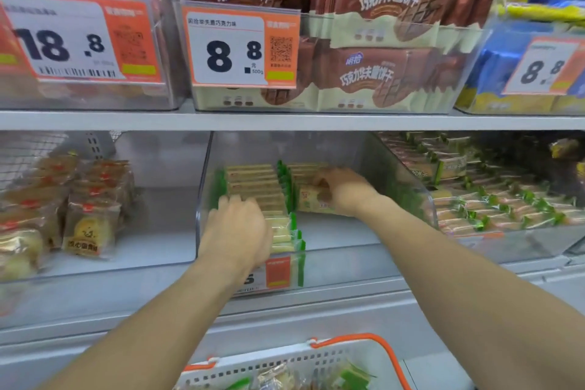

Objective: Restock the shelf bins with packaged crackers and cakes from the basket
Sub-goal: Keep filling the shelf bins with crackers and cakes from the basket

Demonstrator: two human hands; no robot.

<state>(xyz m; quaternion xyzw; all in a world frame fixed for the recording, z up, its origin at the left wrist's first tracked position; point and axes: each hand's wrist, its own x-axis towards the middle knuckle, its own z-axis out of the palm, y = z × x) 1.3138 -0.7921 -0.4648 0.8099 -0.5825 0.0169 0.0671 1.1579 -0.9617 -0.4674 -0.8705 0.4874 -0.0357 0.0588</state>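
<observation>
Inside the clear middle bin (408, 174) on the lower shelf: left hand (237, 225) fingers down, resting on the left row of cracker packs (256, 184); right hand (342, 191) curled round one pale pack (308, 199) at the right row's front. Below, white basket (304, 358) holding more packs.

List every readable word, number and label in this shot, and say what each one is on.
"18.8": left price tag on the upper left bin.
"8 8", "元", "500g": middle price tag, on the wafer bin.
"8.8": right price tag, on the blue-pack bin.
"巧克力华夫脆饼干": brown wafer packs.
Partly hidden digit, perhaps "5": lower tag behind the left hand.
Barcodes, QR codes, small print and the lower packets' labels: too blurred to read.
</observation>
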